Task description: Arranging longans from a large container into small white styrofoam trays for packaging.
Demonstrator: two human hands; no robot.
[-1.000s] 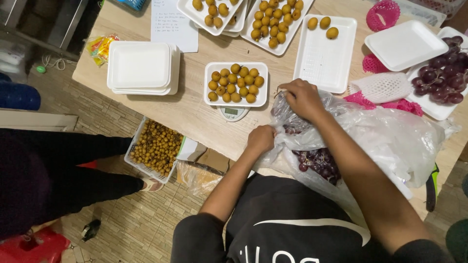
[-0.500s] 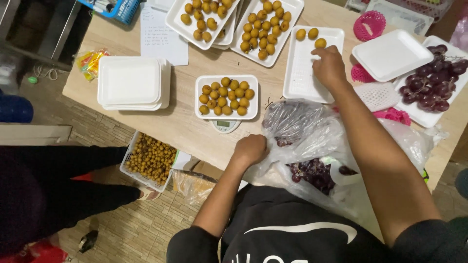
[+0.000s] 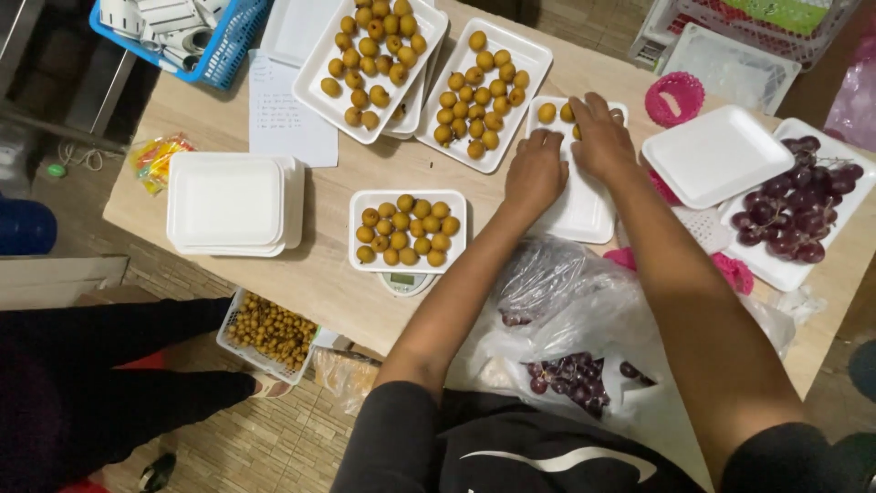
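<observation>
A white foam tray (image 3: 584, 208) at the middle of the table (image 3: 319, 274) is gripped by both hands. The left hand (image 3: 536, 173) is laid flat on its left edge, fingers together; the right hand (image 3: 600, 137) is curled over its far end, whether anything is pinched under it cannot be told. Only a few small yellow-brown fruits (image 3: 547, 113) are seen at that far end, so this tray is judged barely started. Two full trays of the same fruit (image 3: 383, 55) are set at the far side, and another filled tray (image 3: 408, 230) is rested on a small scale (image 3: 407, 283) just left of the hands. A stack of empty trays (image 3: 228, 203) is left unused at the left. Dark grapes are laid on a tray (image 3: 792, 208) at the right, and more are kept in a clear plastic bag (image 3: 575, 329) at the near edge.
</observation>
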